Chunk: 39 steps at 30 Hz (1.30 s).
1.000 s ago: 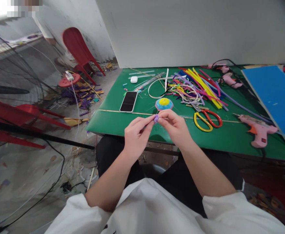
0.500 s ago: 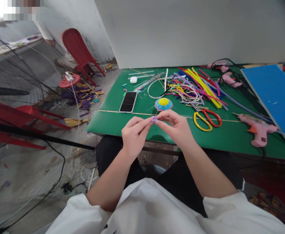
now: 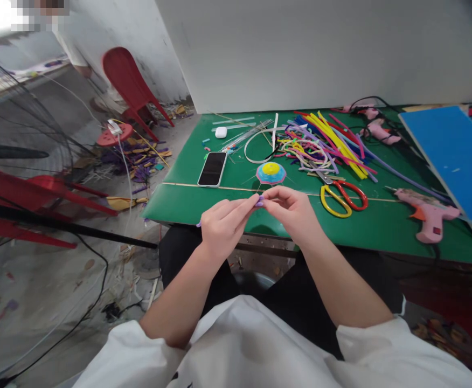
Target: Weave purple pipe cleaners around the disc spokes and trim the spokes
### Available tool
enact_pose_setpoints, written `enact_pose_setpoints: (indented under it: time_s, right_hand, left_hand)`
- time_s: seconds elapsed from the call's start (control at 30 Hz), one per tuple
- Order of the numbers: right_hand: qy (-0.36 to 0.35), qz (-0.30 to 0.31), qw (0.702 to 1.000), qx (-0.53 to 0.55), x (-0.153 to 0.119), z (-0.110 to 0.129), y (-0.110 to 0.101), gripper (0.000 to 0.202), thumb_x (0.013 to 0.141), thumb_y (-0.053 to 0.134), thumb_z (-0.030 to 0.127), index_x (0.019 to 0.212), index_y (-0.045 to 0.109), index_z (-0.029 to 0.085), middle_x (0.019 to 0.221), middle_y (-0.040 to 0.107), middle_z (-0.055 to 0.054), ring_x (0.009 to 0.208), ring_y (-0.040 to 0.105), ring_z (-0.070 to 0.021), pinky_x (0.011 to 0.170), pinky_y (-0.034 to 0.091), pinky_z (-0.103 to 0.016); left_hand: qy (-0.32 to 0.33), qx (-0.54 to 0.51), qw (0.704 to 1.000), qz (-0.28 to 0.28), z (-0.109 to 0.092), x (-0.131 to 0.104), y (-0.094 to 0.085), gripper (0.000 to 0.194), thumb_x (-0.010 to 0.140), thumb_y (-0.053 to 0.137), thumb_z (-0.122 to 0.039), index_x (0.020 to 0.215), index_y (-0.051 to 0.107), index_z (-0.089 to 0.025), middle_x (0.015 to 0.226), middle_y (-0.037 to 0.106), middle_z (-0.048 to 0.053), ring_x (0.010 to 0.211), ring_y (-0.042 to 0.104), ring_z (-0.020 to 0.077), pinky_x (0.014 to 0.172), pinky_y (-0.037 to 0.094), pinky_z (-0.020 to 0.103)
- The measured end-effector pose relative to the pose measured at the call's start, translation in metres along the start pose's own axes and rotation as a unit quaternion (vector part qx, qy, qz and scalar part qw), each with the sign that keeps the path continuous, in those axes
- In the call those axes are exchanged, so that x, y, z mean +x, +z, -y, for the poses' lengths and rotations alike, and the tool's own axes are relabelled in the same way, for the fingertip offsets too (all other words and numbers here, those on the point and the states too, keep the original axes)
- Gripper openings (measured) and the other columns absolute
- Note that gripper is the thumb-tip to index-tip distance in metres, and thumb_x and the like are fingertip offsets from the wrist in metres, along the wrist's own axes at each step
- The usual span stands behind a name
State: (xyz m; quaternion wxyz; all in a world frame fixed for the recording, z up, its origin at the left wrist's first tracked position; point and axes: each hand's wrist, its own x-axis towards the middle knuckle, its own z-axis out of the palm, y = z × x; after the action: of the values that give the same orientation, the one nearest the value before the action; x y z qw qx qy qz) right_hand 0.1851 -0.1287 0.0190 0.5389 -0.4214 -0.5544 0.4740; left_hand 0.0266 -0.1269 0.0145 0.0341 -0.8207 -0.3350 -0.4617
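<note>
Between the fingertips of both hands is a purple pipe cleaner (image 3: 261, 201), bent or curled at the pinched spot. My left hand (image 3: 226, 223) is closed on it from the left, and a purple end pokes out behind that hand's knuckles. From the right, my right hand (image 3: 292, 213) pinches the same piece between thumb and forefinger. Fingers hide most of its shape. Just beyond them on the green table (image 3: 179, 194) sits a small dome-shaped craft piece (image 3: 271, 172), yellow on top with blue and pink rings. Scissors (image 3: 343, 199) with yellow and red handles lie right of my right hand.
A phone (image 3: 212, 169) and a white earbud case (image 3: 221, 132) lie at the left. Behind the dome is a heap of coloured pipe cleaners (image 3: 309, 145). A pink glue gun (image 3: 430, 213) and a blue board (image 3: 450, 161) occupy the right. Red chairs (image 3: 129, 81) stand left.
My left hand has turned slightly, its fingers now straighter and further right. A purple end has come into view behind it. The pinched part shifted a little right; the table items stay put.
</note>
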Motion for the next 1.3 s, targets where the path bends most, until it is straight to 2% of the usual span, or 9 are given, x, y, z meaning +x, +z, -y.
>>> enact_pose_setpoints:
  time_s: [0.1,0.27,0.43,0.57,0.7,0.87,1.07,1.3]
  right_hand:
    - [0.001,0.012,1.000,-0.007,0.000,0.000,-0.002,0.007,0.073,0.056,0.020,0.073,0.063,0.019,0.068,0.060,0.003,0.068,0.056,-0.0103,0.070,0.047,-0.025]
    - [-0.004,0.018,0.999,-0.038,0.000,0.002,-0.003,0.006,0.073,0.054,0.020,0.070,0.060,0.018,0.067,0.059,0.003,0.066,0.055,-0.0101,0.066,0.046,-0.023]
    - [-0.039,0.013,0.992,-0.121,-0.001,0.005,-0.002,0.007,0.074,0.053,0.019,0.071,0.059,0.018,0.068,0.060,0.002,0.067,0.056,-0.0109,0.065,0.044,-0.023]
    - [-0.105,-0.018,0.964,-0.242,-0.003,0.007,0.000,0.007,0.072,0.052,0.014,0.071,0.058,0.018,0.070,0.061,0.001,0.071,0.055,-0.0126,0.068,0.042,-0.025]
    - [-0.154,0.001,0.928,-0.338,-0.006,0.011,0.000,0.009,0.074,0.050,0.014,0.070,0.057,0.018,0.070,0.058,0.000,0.071,0.053,-0.0138,0.067,0.040,-0.026]
    - [-0.204,0.041,0.896,-0.393,-0.005,0.012,-0.007,0.012,0.079,0.049,0.018,0.077,0.061,0.017,0.078,0.063,-0.005,0.077,0.055,-0.0171,0.071,0.042,-0.030]
    - [-0.232,0.029,0.930,-0.285,-0.003,0.009,-0.012,0.016,0.083,0.052,0.022,0.093,0.064,0.020,0.091,0.068,-0.004,0.087,0.060,-0.0151,0.080,0.046,-0.030]
    - [-0.241,0.024,0.937,-0.251,-0.004,0.007,-0.008,0.017,0.082,0.052,0.021,0.090,0.067,0.023,0.086,0.069,-0.002,0.082,0.061,-0.0142,0.077,0.047,-0.029]
  left_hand:
    - [0.011,0.008,1.000,0.017,0.000,0.000,-0.001,0.037,0.075,0.060,-0.012,0.111,0.059,-0.022,0.091,0.069,0.003,0.070,0.060,0.0094,0.064,0.046,0.020]
    - [-0.001,-0.027,0.999,0.018,-0.002,0.000,-0.002,0.027,0.077,0.058,-0.014,0.102,0.063,-0.022,0.092,0.067,0.004,0.081,0.061,0.0114,0.073,0.049,0.021]
    - [0.019,-0.032,0.999,0.025,-0.002,0.001,-0.002,0.024,0.074,0.061,-0.010,0.095,0.065,-0.020,0.092,0.067,0.005,0.083,0.061,0.0122,0.074,0.049,0.022]
    - [0.046,0.015,0.999,0.017,-0.001,0.001,-0.001,0.020,0.073,0.061,-0.009,0.091,0.066,-0.018,0.087,0.068,0.005,0.077,0.061,0.0119,0.069,0.049,0.022]
    - [0.056,0.010,0.998,0.006,0.000,-0.001,-0.001,0.020,0.074,0.061,-0.009,0.090,0.066,-0.019,0.084,0.069,0.003,0.071,0.061,0.0106,0.064,0.049,0.021]
    - [-0.008,-0.052,0.999,0.008,-0.002,0.000,-0.001,0.015,0.075,0.061,-0.011,0.087,0.067,-0.017,0.083,0.069,0.004,0.074,0.061,0.0110,0.069,0.049,0.022]
    - [-0.161,-0.104,0.981,-0.028,-0.006,0.008,-0.001,0.006,0.071,0.066,-0.017,0.076,0.068,-0.018,0.073,0.068,0.000,0.066,0.059,0.0090,0.062,0.047,0.019]
    - [-0.229,-0.146,0.962,-0.031,-0.009,0.007,-0.001,0.003,0.069,0.068,-0.023,0.072,0.068,-0.021,0.069,0.067,-0.002,0.060,0.056,0.0086,0.057,0.044,0.020]
